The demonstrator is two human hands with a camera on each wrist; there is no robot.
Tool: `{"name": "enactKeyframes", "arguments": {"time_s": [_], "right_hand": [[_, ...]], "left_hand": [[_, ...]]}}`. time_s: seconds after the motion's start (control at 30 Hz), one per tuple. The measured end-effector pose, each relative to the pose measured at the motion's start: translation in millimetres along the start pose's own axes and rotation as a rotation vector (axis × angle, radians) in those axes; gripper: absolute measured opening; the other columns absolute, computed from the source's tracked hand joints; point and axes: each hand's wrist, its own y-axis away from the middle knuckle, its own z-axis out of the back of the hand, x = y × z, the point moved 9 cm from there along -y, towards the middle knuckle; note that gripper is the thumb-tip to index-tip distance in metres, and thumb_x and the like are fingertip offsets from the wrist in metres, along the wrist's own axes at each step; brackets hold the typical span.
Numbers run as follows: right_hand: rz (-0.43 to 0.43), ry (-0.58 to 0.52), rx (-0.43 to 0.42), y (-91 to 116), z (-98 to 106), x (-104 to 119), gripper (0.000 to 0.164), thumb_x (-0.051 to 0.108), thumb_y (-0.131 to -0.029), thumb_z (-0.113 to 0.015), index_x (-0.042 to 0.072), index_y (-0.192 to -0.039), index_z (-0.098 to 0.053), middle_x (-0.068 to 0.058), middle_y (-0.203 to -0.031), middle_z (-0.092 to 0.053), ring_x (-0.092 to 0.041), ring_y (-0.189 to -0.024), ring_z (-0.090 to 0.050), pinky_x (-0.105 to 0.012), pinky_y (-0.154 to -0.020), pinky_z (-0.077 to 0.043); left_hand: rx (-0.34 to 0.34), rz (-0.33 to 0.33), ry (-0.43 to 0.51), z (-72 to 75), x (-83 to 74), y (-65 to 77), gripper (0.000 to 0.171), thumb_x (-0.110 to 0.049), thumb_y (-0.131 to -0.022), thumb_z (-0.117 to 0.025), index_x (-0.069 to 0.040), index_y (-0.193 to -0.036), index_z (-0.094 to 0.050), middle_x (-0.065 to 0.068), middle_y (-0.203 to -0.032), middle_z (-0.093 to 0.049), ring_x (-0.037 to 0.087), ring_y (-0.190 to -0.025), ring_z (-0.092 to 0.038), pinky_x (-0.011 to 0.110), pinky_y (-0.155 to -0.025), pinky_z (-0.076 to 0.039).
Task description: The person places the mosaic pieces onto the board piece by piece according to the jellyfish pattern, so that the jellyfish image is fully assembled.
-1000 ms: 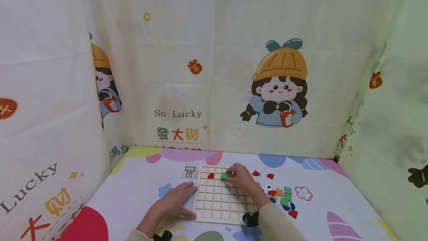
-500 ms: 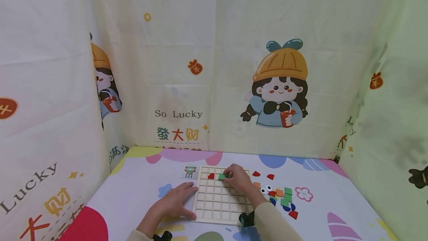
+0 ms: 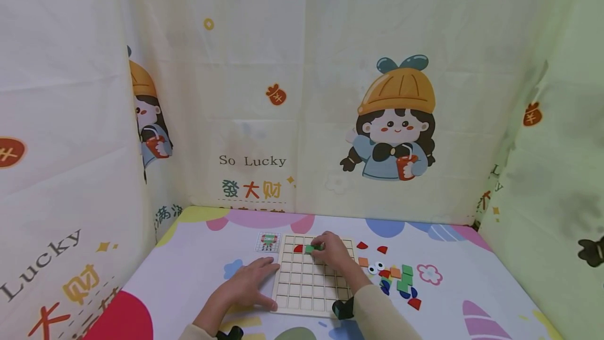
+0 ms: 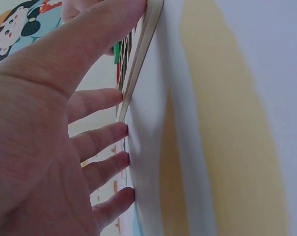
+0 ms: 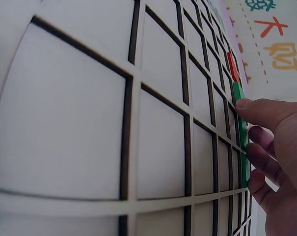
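Observation:
A wooden grid board (image 3: 306, 293) lies on the table in the head view. My right hand (image 3: 333, 253) is over its far rows, thumb and fingertips pinching green square tiles (image 3: 309, 250) in the second row from the far edge. Just left of them sits a red quarter-round piece (image 3: 298, 248) in a cell. In the right wrist view the green tiles (image 5: 239, 91) stand edge-on under the thumb, partly hidden by the fingers. My left hand (image 3: 251, 283) spreads along the board's left side; its thumb touches the near corner and the index fingertip meets the edge (image 4: 147, 42).
A small card (image 3: 268, 242) with a coloured grid figure lies beyond the left hand. Right of the board are loose pieces: green squares (image 3: 406, 277), orange squares (image 3: 395, 273), red quarter-rounds (image 3: 414, 304), blue pieces (image 3: 404, 294) and round eyes (image 3: 379, 266). A printed cloth (image 3: 321, 119) rises behind the table.
My right hand has slid a little left along the board with the green tiles, which now sit close beside the red piece. My left hand stays in place.

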Motion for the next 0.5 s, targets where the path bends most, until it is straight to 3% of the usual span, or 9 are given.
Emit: {"name": "enactKeyframes", "arguments": {"time_s": [0.5], "right_hand": [[0.033,0.039,-0.014,-1.3,-1.2,3.3,0.020,0.017,-0.084,-0.075,0.013,-0.104,-0.075,-0.002,-0.095,-0.060,-0.016,-0.084,-0.052,-0.033,-0.075,-0.051]], "left_hand": [[0.007,0.013,0.017,0.7,0.1,-0.5,0.093,-0.060,-0.064,-0.081,-0.021,-0.142,-0.049,0.009,-0.152,-0.040,0.035,-0.138,-0.039,0.062,-0.107,-0.036]]}}
